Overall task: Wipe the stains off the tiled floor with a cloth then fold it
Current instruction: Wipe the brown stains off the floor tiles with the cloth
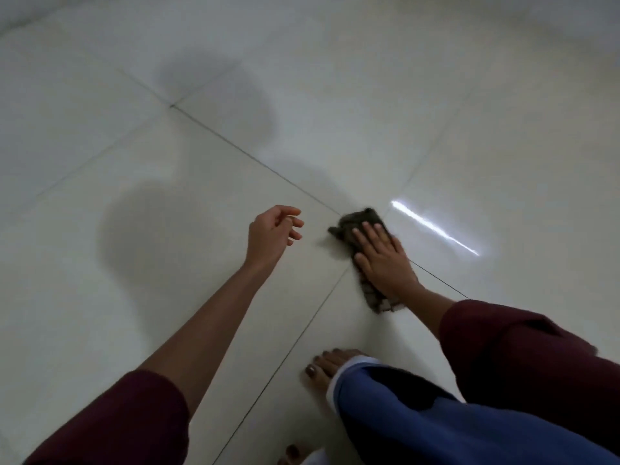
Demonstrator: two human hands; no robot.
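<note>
Pale glossy tiles make up the floor (335, 95), crossed by thin dark grout lines that meet just beside the cloth. The dark grey-brown cloth (352, 223) lies bunched flat on the tiles, right of centre, stretched from its far end near the grout crossing to its near end by the wrist.

The right hand (382, 256) presses palm-down on the cloth, fingers straight, spread slightly and laid flat, not curled round the fabric. The wrist is low, the forearm running back to the near right into a dark maroon sleeve (503, 347) pushed up past the wrist.

The left hand (273, 234) hangs in the air above the tiles, left of the cloth and apart from it, holding nothing. Its fingers are loosely curled and parted, the palm turned toward the right. The left forearm is bare and stretched long from the near left, with the matching maroon cuff bunched near the elbow.

At the near edge, a bare foot (327, 365) with dark-painted toenails stands on the tile, half covered by a blue trouser leg (436, 431) with a pale hem. A bright streak of reflected light (436, 228) lies on the tiles just right of the cloth, and soft grey shadows spread over the floor to the left and far side.
</note>
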